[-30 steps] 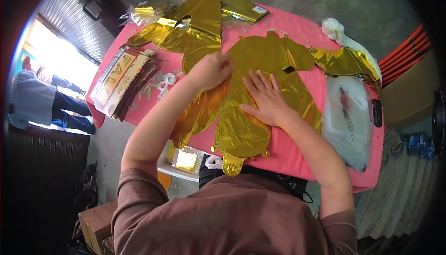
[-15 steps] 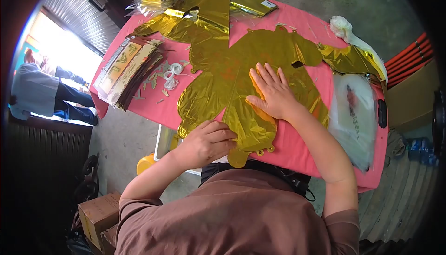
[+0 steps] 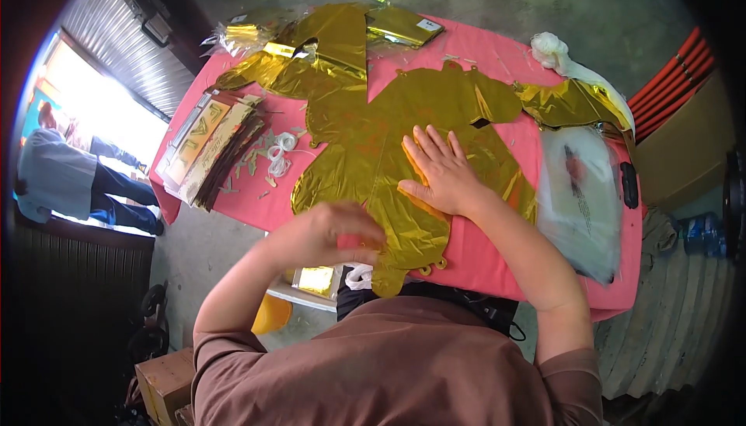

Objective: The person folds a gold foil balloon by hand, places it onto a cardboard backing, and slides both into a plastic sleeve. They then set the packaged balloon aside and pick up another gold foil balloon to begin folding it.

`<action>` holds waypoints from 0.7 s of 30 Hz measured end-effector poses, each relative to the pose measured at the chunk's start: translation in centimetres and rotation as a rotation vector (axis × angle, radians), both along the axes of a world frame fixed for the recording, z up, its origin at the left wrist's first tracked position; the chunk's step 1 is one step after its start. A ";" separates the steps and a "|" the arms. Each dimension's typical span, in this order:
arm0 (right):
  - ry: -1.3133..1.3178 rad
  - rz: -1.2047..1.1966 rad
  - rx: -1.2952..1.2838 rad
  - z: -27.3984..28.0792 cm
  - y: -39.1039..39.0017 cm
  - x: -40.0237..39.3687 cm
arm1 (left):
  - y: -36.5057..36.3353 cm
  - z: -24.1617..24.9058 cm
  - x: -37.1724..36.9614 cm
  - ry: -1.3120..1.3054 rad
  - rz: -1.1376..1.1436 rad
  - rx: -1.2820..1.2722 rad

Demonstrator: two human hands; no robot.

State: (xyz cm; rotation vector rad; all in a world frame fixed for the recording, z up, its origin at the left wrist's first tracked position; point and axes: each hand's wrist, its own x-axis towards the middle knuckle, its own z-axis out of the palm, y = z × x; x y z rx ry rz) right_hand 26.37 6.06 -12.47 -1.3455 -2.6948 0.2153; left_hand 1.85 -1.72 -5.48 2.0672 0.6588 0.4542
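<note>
A large flat gold foil balloon (image 3: 342, 181) lies spread over the pink-covered table, its near lobe hanging at the front edge. My right hand (image 3: 443, 177) rests flat on its middle, fingers stretched out, beside an orange reflection in the foil. Over the lower left edge of the balloon is my left hand (image 3: 322, 232), slightly blurred. Its thumb and fingers are apart, with nothing visible between them. Small tabs (image 3: 431, 267) stick out from the balloon's near edge.
Stacked printed cards (image 3: 210, 142), white string (image 3: 281, 154) and paper scraps lie at the left. More gold foil (image 3: 330, 45) is at the back. Clear plastic bags (image 3: 579, 193) and a black tool (image 3: 628, 185) lie at right. A person (image 3: 66, 166) stands far left.
My left hand has come off the near foil edge, moved slightly left, and its fingers have opened. My right hand stays flat on the foil. The view has shifted a little.
</note>
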 end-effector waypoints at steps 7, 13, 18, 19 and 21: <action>-0.016 -0.004 0.005 -0.2 -0.1 -0.1 | 12.2 -3.7 2.6 0.124 0.247 0.551; -0.005 -0.001 -0.025 0.5 -0.1 -0.1 | 16.7 -6.8 5.2 0.262 0.397 0.775; 0.018 0.010 -0.027 0.3 -0.1 0.1 | 17.3 -8.3 5.1 0.230 0.470 0.702; 0.017 0.016 -0.032 0.4 -0.1 0.1 | 17.3 -8.3 5.1 0.229 0.466 0.699; 0.015 0.016 -0.038 0.5 0.1 0.1 | 17.3 -8.2 5.1 0.226 0.464 0.674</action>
